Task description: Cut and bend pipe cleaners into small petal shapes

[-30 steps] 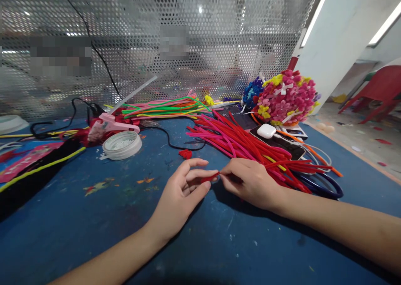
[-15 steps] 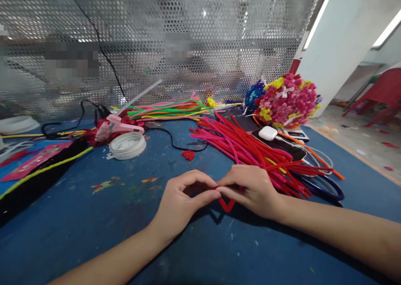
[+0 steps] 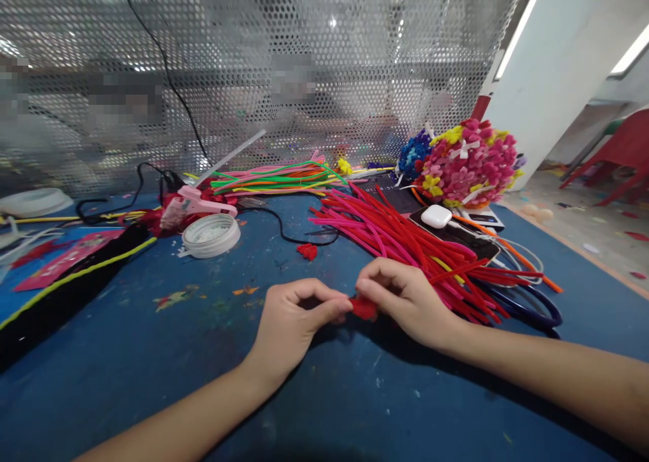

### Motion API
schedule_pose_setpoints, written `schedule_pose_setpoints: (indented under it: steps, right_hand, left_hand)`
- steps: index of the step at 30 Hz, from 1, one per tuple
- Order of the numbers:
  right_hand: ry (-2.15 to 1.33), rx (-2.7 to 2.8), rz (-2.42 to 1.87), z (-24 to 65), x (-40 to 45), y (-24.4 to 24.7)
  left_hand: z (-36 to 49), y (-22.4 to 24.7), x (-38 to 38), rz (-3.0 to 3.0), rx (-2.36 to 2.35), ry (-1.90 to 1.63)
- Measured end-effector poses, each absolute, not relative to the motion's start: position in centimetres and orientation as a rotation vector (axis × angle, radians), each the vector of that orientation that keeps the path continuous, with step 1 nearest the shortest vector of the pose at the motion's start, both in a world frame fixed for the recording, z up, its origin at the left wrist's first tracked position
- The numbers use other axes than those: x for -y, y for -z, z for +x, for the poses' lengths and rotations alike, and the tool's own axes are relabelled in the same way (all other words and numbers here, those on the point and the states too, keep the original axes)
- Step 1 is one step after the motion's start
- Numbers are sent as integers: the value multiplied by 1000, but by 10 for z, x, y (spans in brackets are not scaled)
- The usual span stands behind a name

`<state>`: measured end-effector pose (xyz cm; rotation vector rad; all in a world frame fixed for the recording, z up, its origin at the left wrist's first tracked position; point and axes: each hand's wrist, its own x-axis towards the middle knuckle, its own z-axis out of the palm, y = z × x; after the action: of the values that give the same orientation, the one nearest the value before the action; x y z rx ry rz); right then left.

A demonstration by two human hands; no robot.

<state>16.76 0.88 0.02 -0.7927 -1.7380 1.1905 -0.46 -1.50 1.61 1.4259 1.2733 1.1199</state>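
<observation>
Between my hands is a small bent piece of red pipe cleaner [image 3: 364,308], folded compactly and partly hidden by fingers. My left hand [image 3: 299,320] pinches its left end between thumb and fingertips. At its right side, my right hand [image 3: 408,299] has its thumb and fingers pressed together against the piece. Just beyond my right hand lies a loose pile of red and pink pipe cleaners [image 3: 385,225]. A small red folded piece [image 3: 307,251] rests on the blue table [image 3: 228,381], farther off than my left hand.
A pink glue gun [image 3: 195,203] and a white round container [image 3: 211,237] stand at back left. Green, pink and orange stems [image 3: 284,179] lie along the mesh panel [image 3: 304,15]. At back right are a flower ball [image 3: 469,164], a white case [image 3: 436,216] and cables.
The red piece went from an open V-shaped loop to a compact folded form. My right hand has shifted slightly and its fingertips have moved a little away from my left hand's.
</observation>
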Motion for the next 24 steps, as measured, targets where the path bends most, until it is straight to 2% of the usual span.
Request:
schedule_pose_setpoints:
  steps: [4, 12, 24]
  right_hand:
    - [-1148, 1705, -823, 168, -11, 1]
    - [-488, 2092, -674, 174, -11, 3]
    - [117, 2312, -448, 180, -18, 6]
  left_hand:
    - [-4, -16, 10, 1395, -1325, -1133]
    - [-3, -13, 11, 1460, -1243, -1020]
    - [-7, -9, 2, 1331, -1151, -992]
